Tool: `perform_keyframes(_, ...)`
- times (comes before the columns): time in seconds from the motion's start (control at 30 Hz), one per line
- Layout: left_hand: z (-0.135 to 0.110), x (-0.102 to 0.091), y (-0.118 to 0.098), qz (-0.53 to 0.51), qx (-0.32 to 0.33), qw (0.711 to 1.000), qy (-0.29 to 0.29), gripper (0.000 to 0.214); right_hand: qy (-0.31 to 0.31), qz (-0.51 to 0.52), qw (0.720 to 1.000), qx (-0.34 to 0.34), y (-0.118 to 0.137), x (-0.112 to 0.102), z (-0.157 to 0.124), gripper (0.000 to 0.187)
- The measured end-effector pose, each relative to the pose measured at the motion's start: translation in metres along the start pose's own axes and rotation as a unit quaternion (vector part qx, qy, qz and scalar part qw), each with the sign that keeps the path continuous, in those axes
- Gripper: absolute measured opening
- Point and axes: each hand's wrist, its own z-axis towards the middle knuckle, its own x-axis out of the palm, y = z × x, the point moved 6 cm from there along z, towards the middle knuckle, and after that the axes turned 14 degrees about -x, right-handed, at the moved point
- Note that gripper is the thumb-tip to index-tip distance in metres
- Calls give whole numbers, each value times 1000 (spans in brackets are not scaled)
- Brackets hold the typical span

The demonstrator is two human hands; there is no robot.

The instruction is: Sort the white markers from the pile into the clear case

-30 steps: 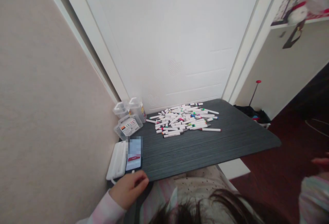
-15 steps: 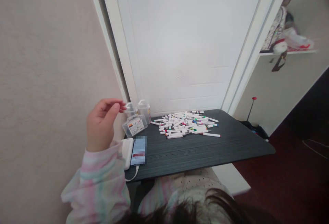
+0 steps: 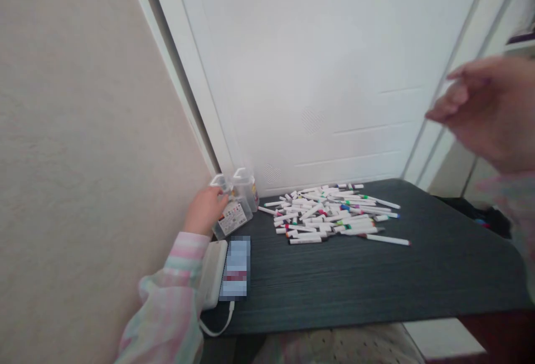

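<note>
My left hand point(image 3: 205, 209) is at the top edge of a clear plastic box point(image 3: 234, 220) with a printed white label, thumb and fingers closed around that edge. The box leans at the table's left side, in front of two more clear containers, and still rests on the table. One of these, a clear container with a handle point(image 3: 251, 191), stands against the door. Raised at the right of the view, my right hand point(image 3: 489, 110) is empty, slightly blurred, its fingers curved and apart. Between the hands lies a loose pile of white markers point(image 3: 321, 216) with coloured ends.
A phone point(image 3: 236, 269) with a blurred screen lies beside a white power bank point(image 3: 214, 275), a white cable point(image 3: 225, 319) curving below. The dark table point(image 3: 355, 280) meets a white door point(image 3: 313, 46) at the back. A beige wall point(image 3: 83, 130) bounds the left.
My left hand has come down and forward from the air onto the labelled box. My right hand has entered at the right. The view has shifted closer to the table.
</note>
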Motion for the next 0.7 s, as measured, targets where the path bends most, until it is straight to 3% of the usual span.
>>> perform_keyframes(0.03,3,12,4,36,-5,999,10,17,6,86,994,73,-22,20,-23,27)
perform_keyframes(0.1,9,32,13,101,-19,994,34,20,-6,183,972,150,-55,48,-76,12)
perform_keyframes(0.2,16,52,21,175,-35,982,66,24,21,178,957,227,-96,66,-154,17)
perform_keyframes(0.33,24,60,17,226,-44,969,90,32,123,82,936,319,-138,63,-224,24)
perform_keyframes(0.5,30,64,20,255,-86,955,126,27,140,10,924,356,-171,44,-255,22)
perform_keyframes(0.7,19,48,12,236,-106,955,142,24,148,-7,921,360,-176,39,-257,27)
